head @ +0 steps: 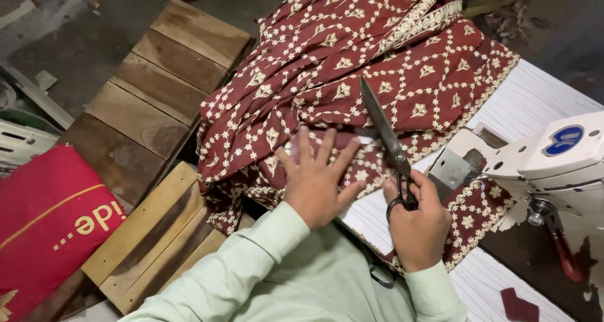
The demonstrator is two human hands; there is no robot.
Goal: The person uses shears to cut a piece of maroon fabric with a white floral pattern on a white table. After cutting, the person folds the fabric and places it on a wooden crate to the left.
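Observation:
A maroon fabric (352, 64) with cream embroidered diamond patterns lies heaped over the white table (528, 102). My left hand (316, 177) presses flat on a fold of this cloth, fingers spread. My right hand (418, 224) grips the black handles of large scissors (385, 136), whose dark blades point up and away over the fabric. The blades look nearly closed, resting just right of my left hand's fingertips.
A white sewing machine (553, 155) stands at the right, with more of the cloth under its needle area. Wooden plank benches (157, 102) sit to the left over a grey floor. A red bag (47, 221) with yellow print lies at lower left. A small maroon scrap (519, 306) rests near the table's front.

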